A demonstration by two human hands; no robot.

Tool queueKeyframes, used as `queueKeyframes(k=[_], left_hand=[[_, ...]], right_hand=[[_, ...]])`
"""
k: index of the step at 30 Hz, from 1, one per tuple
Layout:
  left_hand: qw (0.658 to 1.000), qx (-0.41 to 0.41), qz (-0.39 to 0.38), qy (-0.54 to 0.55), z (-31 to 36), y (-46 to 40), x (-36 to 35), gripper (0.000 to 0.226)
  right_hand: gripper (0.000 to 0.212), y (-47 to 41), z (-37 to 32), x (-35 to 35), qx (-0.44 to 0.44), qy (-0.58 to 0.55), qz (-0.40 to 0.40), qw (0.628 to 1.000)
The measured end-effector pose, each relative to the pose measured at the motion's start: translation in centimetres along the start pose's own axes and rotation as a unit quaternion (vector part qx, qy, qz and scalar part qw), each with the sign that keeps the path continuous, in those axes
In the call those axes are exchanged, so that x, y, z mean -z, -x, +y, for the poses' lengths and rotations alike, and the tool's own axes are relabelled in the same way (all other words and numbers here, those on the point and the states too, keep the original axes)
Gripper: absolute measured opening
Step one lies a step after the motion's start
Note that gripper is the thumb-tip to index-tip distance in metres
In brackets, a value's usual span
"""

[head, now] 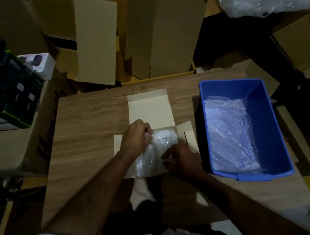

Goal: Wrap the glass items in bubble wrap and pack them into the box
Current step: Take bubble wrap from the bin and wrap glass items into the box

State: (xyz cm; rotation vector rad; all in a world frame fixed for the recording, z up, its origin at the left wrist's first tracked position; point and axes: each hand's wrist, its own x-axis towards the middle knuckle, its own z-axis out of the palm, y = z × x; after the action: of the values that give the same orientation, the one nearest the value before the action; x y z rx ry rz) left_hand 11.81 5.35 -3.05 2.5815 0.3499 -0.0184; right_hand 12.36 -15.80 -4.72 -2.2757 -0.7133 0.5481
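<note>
Both hands meet at the frame's centre over a small open tan cardboard box [151, 118] on the wooden table [91, 116]. Inside it lies a clear bubble-wrapped bundle [154, 152]. The left hand [135, 136] curls its fingers onto the bundle's upper left edge; the right hand [180, 159] pinches its lower right side. At right, a blue plastic bin [266, 118] holds loose bubble wrap [229, 131].
</note>
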Motion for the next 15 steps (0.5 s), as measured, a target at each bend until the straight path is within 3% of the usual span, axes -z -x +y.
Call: queueKeyframes(k=[3, 9, 15], left_hand=[[0.995, -0.05, -0.016, -0.086, -0.6, -0.4, -1.5, 0.008], [0.99, -0.11, -0.027, -0.079, -2.3, -0.4, -2.4, 0.007], [0.98, -0.139, -0.134, -0.054, -3.5, 0.2, -1.2, 0.037]], right_hand=[[0.024, -0.5, 0.5, -0.7, 0.059, 0.048, -0.052, 0.996], [0.03, -0.4, 1.7, -1.4, 0.087, 0.068, -0.085, 0.99], [0.022, -0.7, 1.3, -1.9, 0.061, 0.048, -0.044, 0.996]])
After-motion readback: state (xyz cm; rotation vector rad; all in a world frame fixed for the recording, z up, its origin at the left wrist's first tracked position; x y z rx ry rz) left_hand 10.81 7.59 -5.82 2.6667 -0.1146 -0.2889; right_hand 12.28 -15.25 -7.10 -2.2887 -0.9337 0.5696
